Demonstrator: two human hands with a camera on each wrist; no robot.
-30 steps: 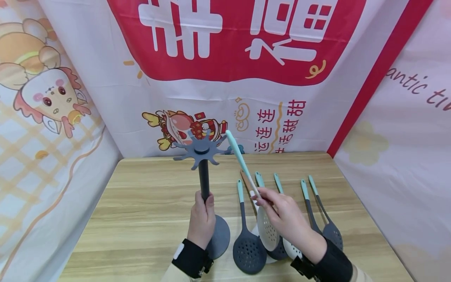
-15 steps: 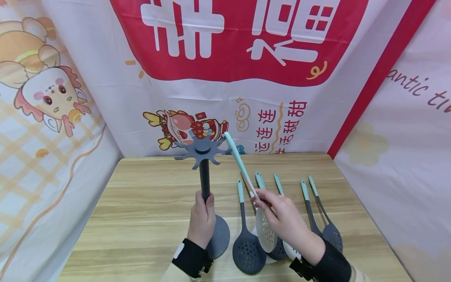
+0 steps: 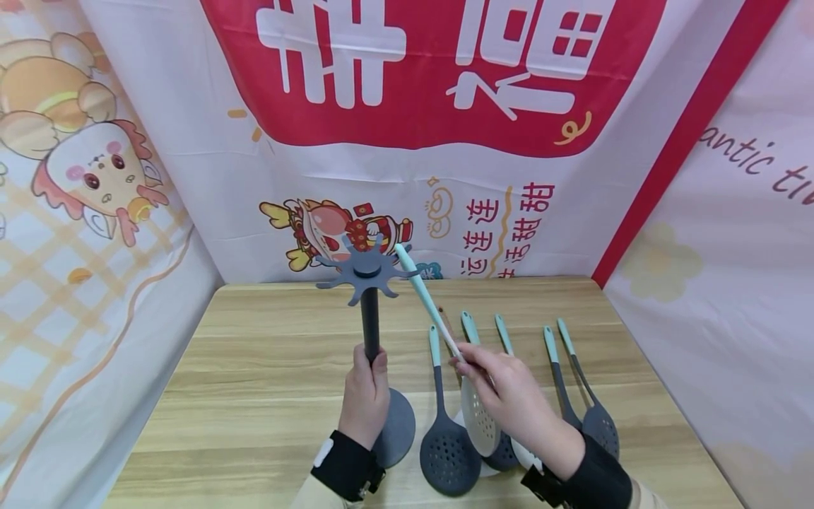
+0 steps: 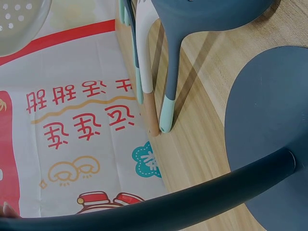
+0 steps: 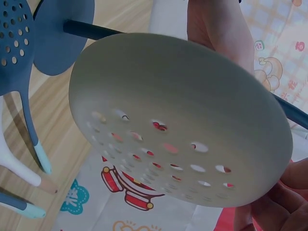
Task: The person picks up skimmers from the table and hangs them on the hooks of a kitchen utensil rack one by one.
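This looks like a makeshift booth, screened with fabric around a single wood-grain surface (image 3: 273,353). A creased back cloth (image 3: 356,168) hangs directly behind it, printed with a red panel (image 3: 413,127), large white characters turned sideways and a cartoon figure (image 3: 327,223). A left cloth (image 3: 51,353) shows plaid and an upside-down cartoon animal (image 3: 95,170); a right cloth (image 3: 718,318) carries slanted lettering. The kitchen utensils (image 3: 450,456) belong to a household kitchen, but the hung fabric and black wrist bands (image 3: 346,466) suggest a recording set-up.
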